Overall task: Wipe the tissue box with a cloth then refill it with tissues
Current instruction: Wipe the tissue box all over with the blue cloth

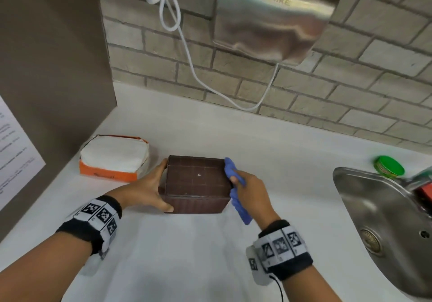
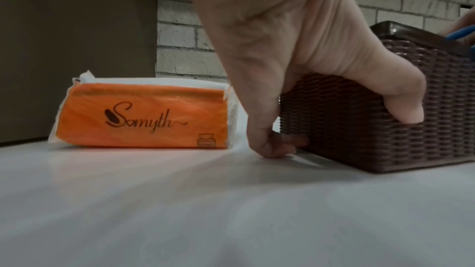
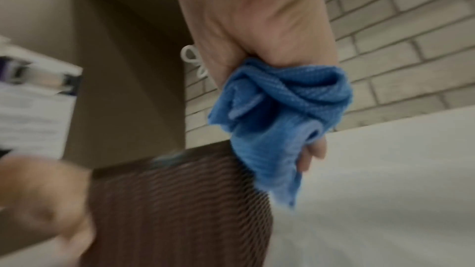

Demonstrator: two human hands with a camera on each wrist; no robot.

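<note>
Tissue box: the brown tissue box stands on the white counter, between the two hands, its flat top facing up.
Left hand: the left hand grips the box's left end; in the left wrist view the thumb presses on the near woven wall and the other fingers curl round the left end, low beside the counter.
Right hand: the right hand is closed on a blue cloth and holds it against the box's right side, at the top edge.
Cloth: bunched and folded in the fist, soft ribbed weave with a stitched hem; one loose end hangs down past the box's near right corner.
Box material: the side walls show a basket-like woven pattern in dark brown; the top is smooth with a faint grid of lines and a small pale speck near the middle; the shape is a low rectangular block.
Tissue pack: a soft pack of tissues in orange and clear wrap lies on the counter just left of the box, near the left hand; white sheets show through its top, and script lettering runs along its orange side.
Surroundings: a steel sink sits well to the right, a green lid behind it, and a metal hand dryer hangs on the grey brick wall.
</note>
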